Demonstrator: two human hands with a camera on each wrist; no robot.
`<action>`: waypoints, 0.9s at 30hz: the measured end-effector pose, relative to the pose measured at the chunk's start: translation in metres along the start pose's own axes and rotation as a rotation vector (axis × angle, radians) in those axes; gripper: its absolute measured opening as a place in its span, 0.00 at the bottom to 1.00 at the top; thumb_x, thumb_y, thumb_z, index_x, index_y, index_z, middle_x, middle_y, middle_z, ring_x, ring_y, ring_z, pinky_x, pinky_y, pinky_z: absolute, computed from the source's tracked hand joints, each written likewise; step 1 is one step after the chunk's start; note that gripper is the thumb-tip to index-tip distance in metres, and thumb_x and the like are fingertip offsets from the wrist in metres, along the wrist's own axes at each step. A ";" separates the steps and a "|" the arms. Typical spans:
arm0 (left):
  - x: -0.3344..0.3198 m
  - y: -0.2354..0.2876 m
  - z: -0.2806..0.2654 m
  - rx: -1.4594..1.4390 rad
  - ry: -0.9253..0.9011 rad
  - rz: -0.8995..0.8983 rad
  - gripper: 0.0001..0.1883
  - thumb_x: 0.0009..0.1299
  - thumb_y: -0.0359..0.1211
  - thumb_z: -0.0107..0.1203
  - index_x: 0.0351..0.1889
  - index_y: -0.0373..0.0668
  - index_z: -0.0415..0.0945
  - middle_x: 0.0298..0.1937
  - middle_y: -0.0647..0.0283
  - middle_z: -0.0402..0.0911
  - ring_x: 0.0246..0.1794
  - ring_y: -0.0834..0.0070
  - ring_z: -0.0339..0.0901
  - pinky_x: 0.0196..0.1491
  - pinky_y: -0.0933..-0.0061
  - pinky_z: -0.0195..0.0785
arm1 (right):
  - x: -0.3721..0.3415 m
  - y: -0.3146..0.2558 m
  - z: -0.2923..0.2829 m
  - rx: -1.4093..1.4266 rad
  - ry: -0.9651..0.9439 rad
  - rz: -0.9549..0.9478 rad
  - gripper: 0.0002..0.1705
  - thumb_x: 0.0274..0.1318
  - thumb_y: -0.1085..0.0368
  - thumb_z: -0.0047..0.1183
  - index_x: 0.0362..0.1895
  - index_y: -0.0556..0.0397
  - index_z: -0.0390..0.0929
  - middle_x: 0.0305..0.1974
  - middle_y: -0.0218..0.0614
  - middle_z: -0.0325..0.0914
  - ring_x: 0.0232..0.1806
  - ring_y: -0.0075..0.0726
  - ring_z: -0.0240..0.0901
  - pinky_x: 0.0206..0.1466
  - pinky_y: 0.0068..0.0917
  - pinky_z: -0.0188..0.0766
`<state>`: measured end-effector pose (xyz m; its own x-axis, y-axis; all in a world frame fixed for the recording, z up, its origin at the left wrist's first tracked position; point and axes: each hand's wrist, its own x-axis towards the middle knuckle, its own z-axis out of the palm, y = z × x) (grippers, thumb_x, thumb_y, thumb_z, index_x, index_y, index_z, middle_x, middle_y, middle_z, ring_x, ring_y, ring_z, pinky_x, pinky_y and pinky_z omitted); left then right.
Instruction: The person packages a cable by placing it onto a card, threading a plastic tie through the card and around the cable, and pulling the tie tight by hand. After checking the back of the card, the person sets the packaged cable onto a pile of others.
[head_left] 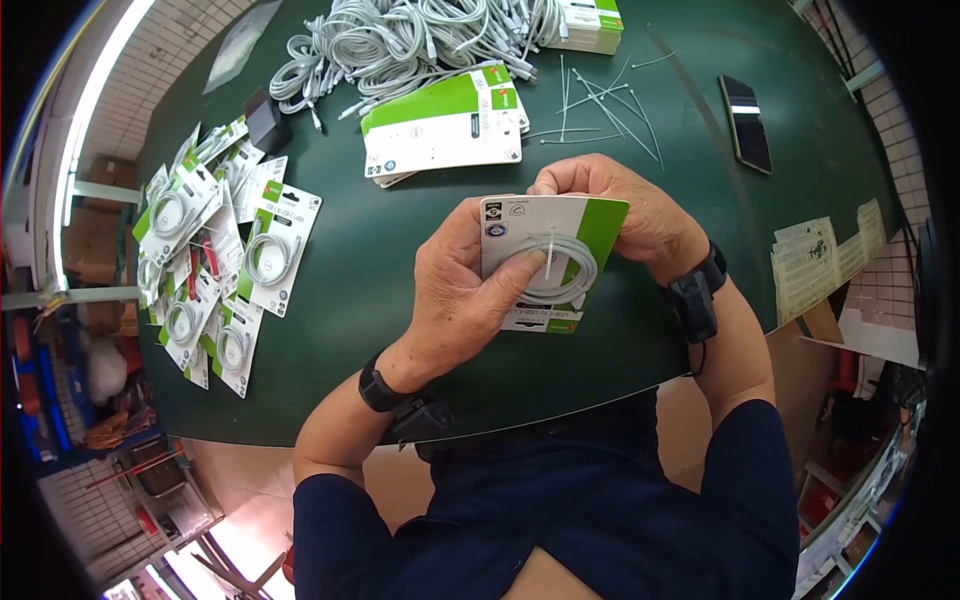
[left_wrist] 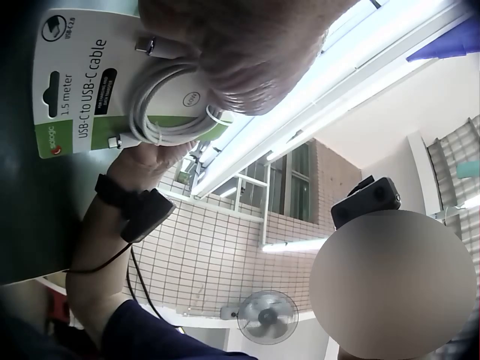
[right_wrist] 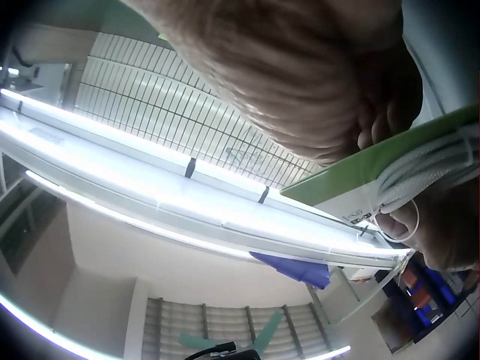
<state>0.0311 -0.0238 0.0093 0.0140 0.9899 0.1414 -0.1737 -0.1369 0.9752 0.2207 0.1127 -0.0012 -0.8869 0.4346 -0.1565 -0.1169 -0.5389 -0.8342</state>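
A white and green USB-C cable card is held up in front of the body by my left hand, with the thumb across its face. On the card lies a coiled white cable, crossed by a thin white cable tie. In the left wrist view, a tie loop shows beside the coil and the cable's metal plugs point outward. My right hand is at the card's far edge with its fingers bent behind it. Those fingertips are largely hidden, and I cannot tell what they hold.
Finished cable cards pile up on the left, with red-handled pliers among them. Bare cards stack ahead, below a heap of coiled cables. Loose cable ties and a phone lie to the right.
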 end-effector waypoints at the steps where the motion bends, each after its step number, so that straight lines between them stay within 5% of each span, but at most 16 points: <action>1: 0.000 0.000 0.000 0.001 0.000 -0.002 0.19 0.75 0.21 0.63 0.62 0.33 0.74 0.54 0.56 0.87 0.53 0.76 0.85 0.58 0.71 0.80 | 0.000 -0.001 0.000 0.001 -0.001 -0.001 0.17 0.61 0.57 0.74 0.36 0.51 0.79 0.36 0.24 0.81 0.37 0.17 0.77 0.41 0.16 0.76; 9: -0.002 0.007 0.005 0.054 0.023 0.018 0.18 0.75 0.22 0.64 0.62 0.33 0.74 0.53 0.57 0.88 0.52 0.75 0.85 0.57 0.71 0.81 | 0.005 -0.003 -0.001 -0.383 0.084 -0.138 0.14 0.68 0.61 0.67 0.35 0.53 0.77 0.34 0.23 0.78 0.34 0.17 0.71 0.38 0.21 0.71; 12: -0.003 0.004 0.003 0.052 0.036 0.020 0.18 0.75 0.22 0.64 0.61 0.33 0.75 0.53 0.57 0.88 0.52 0.75 0.86 0.56 0.71 0.81 | 0.007 -0.004 0.003 -0.967 0.365 -0.423 0.12 0.68 0.65 0.64 0.34 0.56 0.75 0.31 0.28 0.76 0.32 0.23 0.70 0.34 0.27 0.69; 16: -0.001 0.002 -0.001 -0.011 0.051 -0.036 0.19 0.73 0.22 0.66 0.61 0.33 0.75 0.52 0.57 0.88 0.51 0.75 0.86 0.55 0.72 0.81 | 0.016 0.009 0.005 -1.150 0.451 -0.740 0.13 0.64 0.68 0.65 0.33 0.58 0.73 0.30 0.34 0.74 0.29 0.30 0.69 0.32 0.31 0.67; 21: 0.001 0.007 0.000 0.004 0.072 -0.032 0.22 0.70 0.26 0.71 0.59 0.35 0.76 0.50 0.57 0.88 0.49 0.76 0.86 0.53 0.73 0.82 | 0.015 0.010 0.012 -1.198 0.424 -0.772 0.13 0.61 0.70 0.67 0.32 0.57 0.72 0.31 0.36 0.74 0.28 0.35 0.69 0.31 0.31 0.67; 27: 0.004 0.013 -0.007 0.135 0.147 -0.132 0.23 0.67 0.29 0.75 0.56 0.37 0.77 0.48 0.59 0.89 0.46 0.78 0.87 0.50 0.75 0.82 | 0.009 0.007 0.011 -1.214 0.522 -0.791 0.11 0.64 0.69 0.67 0.36 0.57 0.75 0.33 0.33 0.77 0.30 0.28 0.72 0.33 0.28 0.69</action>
<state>0.0221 -0.0210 0.0217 -0.1170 0.9931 -0.0055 -0.0469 0.0000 0.9989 0.2071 0.1048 -0.0030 -0.4947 0.6529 0.5737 0.1853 0.7241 -0.6643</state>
